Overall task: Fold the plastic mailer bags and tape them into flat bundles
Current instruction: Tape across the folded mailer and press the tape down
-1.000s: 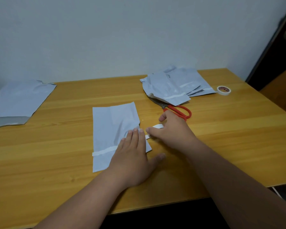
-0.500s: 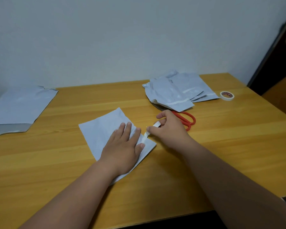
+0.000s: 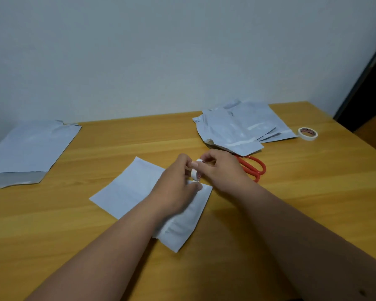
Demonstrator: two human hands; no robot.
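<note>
Together above the folded mailer bag (image 3: 137,187): left hand (image 3: 174,187) and right hand (image 3: 223,170). Fingers of both curled, pinching a curled tape strip (image 3: 195,173).

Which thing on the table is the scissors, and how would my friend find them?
Start at the wooden table and go to the pile of grey mailer bags at its far right. The scissors lie just in front of that pile, partly tucked under it, beside the right hand. They are the only bright red-orange thing there, showing looped handles.
</note>
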